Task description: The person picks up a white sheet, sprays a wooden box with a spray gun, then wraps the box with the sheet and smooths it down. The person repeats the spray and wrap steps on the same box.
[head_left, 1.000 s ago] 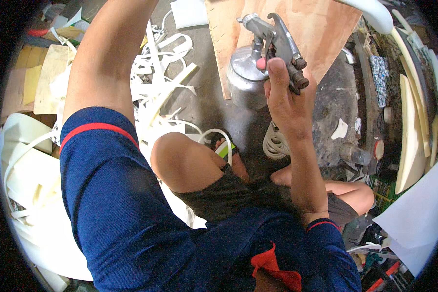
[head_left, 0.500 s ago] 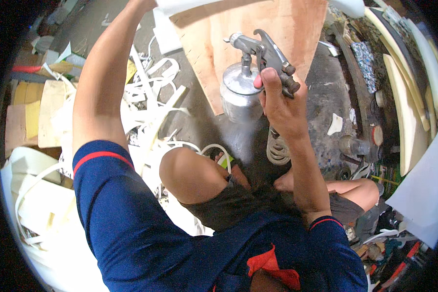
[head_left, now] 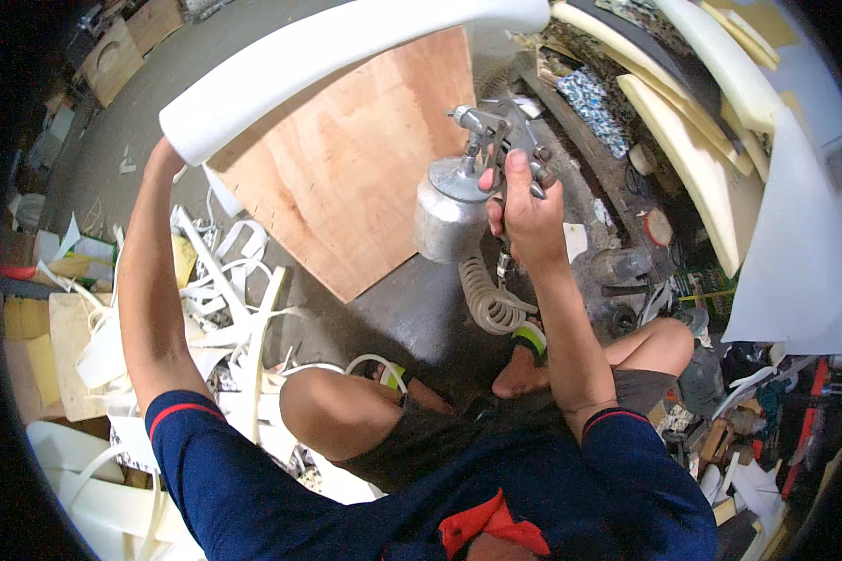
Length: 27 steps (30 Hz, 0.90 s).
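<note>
My right hand (head_left: pixel 536 224) is wrapped round the handle of a spray gun (head_left: pixel 446 213), a metal one with a round silver cup hanging under its nozzle. A coiled clear air hose (head_left: pixel 485 304) runs down from the handle. At the far left, my left hand (head_left: pixel 166 161) grips the near end of a long, thick white foam piece (head_left: pixel 318 70); its fingers are hidden behind the foam. The foam arches over the far edge of a plywood board (head_left: pixel 346 168). The gun's nozzle points toward the board and foam, apart from both.
White foam strips and offcuts (head_left: pixel 243 290) lie heaped at my left. Cream foam slabs (head_left: pixel 688 168) and a white sheet (head_left: pixel 786 252) lean at the right. A clear jar (head_left: pixel 620 266) stands on the floor near my bent right knee (head_left: pixel 660 351). Tools and scraps clutter the lower right.
The view has shifted, showing more of the white foam and my left hand at its end. The spray gun, still in my right hand, sits lower against the board; the hose coil shows more.
</note>
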### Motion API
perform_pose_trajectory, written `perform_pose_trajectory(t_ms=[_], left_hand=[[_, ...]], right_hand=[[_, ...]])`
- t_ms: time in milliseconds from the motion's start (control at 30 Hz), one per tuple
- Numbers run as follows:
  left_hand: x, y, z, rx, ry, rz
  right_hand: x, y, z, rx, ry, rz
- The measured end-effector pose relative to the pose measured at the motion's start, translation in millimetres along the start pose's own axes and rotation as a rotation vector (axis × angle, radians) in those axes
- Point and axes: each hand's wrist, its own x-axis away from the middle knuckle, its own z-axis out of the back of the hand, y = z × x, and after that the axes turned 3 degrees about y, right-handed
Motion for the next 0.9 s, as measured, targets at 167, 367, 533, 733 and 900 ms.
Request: perform_pose_trajectory(t_ms=[167, 367, 533, 733, 900], left_hand=[[-7, -13, 2, 0.207, 0.053, 0.103], [-15, -6, 4, 0.121, 0.056, 0.098], [-17, -11, 8, 0.064, 0.068, 0.085], [-21, -15, 19, 0.002, 0.084, 0.044], [-22, -11, 24, -0.054, 0.092, -0.006]], right_hand=[[-22, -11, 22, -0.050, 0.059, -0.036], [-40, -14, 53, -0.166, 0.088, -0.145], [-33, 2, 77, -0.191, 0.112, -0.272], [-5, 37, 103, -0.112, 0.119, -0.378], [10, 74, 126, -0.048, 0.118, -0.407]])
